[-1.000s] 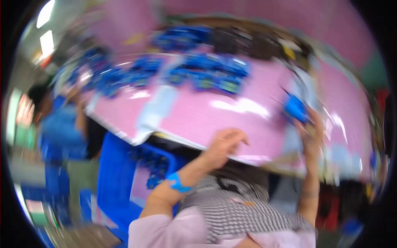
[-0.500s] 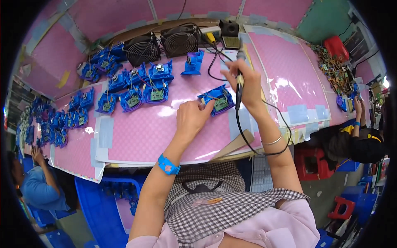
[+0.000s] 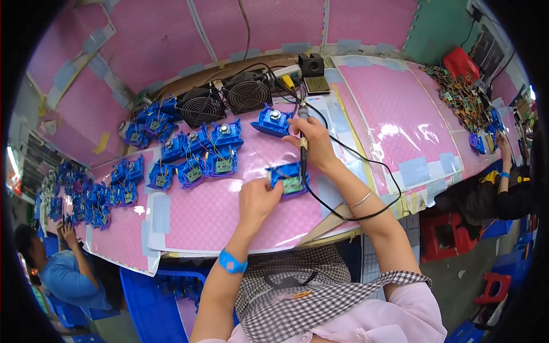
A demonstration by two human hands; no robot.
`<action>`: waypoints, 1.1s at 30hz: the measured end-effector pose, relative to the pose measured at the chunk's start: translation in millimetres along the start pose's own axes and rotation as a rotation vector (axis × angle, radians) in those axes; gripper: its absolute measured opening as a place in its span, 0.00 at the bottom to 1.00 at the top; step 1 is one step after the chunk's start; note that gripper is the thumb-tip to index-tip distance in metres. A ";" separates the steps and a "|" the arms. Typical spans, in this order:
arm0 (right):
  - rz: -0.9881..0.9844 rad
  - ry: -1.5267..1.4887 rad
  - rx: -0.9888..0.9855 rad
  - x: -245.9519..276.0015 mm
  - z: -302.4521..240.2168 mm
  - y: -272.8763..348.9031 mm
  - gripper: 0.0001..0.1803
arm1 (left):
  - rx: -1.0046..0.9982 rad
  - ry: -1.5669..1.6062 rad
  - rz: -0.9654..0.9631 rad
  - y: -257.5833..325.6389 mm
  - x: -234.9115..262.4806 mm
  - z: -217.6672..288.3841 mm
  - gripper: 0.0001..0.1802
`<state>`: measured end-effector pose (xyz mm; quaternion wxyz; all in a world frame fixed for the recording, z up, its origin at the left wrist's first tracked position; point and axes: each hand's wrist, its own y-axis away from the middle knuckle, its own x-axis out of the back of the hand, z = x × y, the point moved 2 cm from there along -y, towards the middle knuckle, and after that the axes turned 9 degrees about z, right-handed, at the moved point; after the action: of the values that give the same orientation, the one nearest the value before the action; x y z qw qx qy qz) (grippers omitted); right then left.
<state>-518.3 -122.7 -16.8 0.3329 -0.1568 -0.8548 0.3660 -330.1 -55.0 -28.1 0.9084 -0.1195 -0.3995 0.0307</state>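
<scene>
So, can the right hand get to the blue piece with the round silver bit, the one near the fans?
Probably yes: the right hand's fingertips are right at the edge of that blue piece, with nothing between. But holding the corded tool may make grabbing awkward.

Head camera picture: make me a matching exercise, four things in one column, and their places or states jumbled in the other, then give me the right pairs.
Things:
1. Left hand
2. Right hand
3. Two fans
4. Wristband

Places or states:
A. Black, toward the back of the pink bench
B. Bright blue, worn on the left wrist
C. Gripping a corded tool
D. At the edge of a blue housing with a green board

Right pairs: 1-D, 2-C, 3-A, 4-B
</scene>
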 end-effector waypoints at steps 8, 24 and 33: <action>-0.045 -0.021 0.078 -16.0 7.0 7.7 0.09 | -0.053 0.034 0.122 74.4 57.9 -14.6 0.18; 0.084 -0.217 -0.075 75.7 -80.4 104.0 0.09 | 0.032 0.106 0.079 74.1 52.1 -10.5 0.16; 0.147 -0.657 -0.759 113.0 -79.0 111.2 0.24 | 0.309 0.656 -0.108 27.3 103.9 -2.1 0.08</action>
<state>-544.0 52.3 -6.2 -0.0606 -0.2033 -0.9738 0.0820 -256.9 -13.3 38.6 0.9958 0.0370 -0.0832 0.0029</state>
